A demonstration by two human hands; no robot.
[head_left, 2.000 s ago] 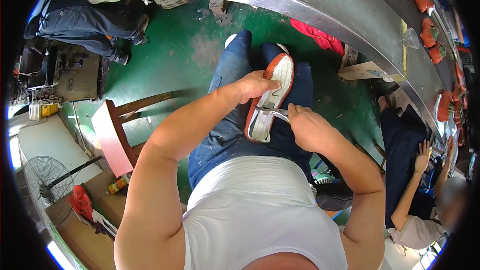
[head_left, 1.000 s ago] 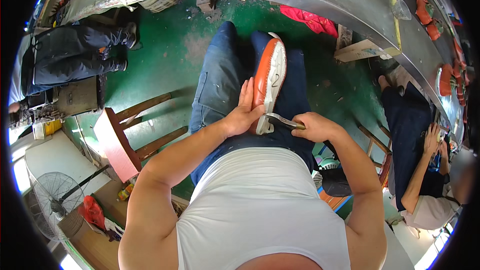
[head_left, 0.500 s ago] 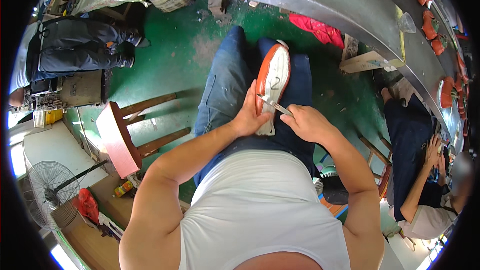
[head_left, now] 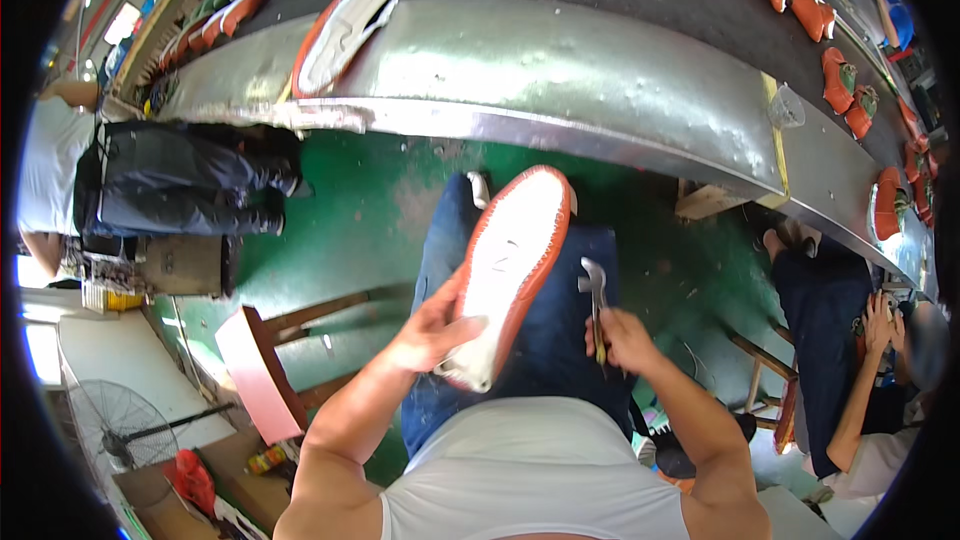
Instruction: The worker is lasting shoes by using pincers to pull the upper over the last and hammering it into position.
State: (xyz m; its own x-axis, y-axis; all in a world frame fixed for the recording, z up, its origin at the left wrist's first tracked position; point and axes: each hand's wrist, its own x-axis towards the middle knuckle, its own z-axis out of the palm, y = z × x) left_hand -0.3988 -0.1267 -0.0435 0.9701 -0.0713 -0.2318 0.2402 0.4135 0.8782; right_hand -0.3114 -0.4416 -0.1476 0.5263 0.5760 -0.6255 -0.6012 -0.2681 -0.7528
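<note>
My left hand is closed around the heel end of an orange-brown shoe, its thumb on the white underside. The shoe is held up over my lap, pale bottom toward me and toe pointing away, with stitching along its edge and a dark mark on the white. To the right of it, apart from the shoe, my right hand grips metal pincers, jaws pointing away from me. Most of their handles are hidden by my fingers.
A metal-edged bench curves across ahead, with another orange shoe at its edge and several more along the far right. A wooden stool stands at left beside a fan. People sit at both sides.
The shoe has been raised off my lap in my left hand. My right hand has drawn the pincers away from it to the right. The view has tilted up, showing more bench.
</note>
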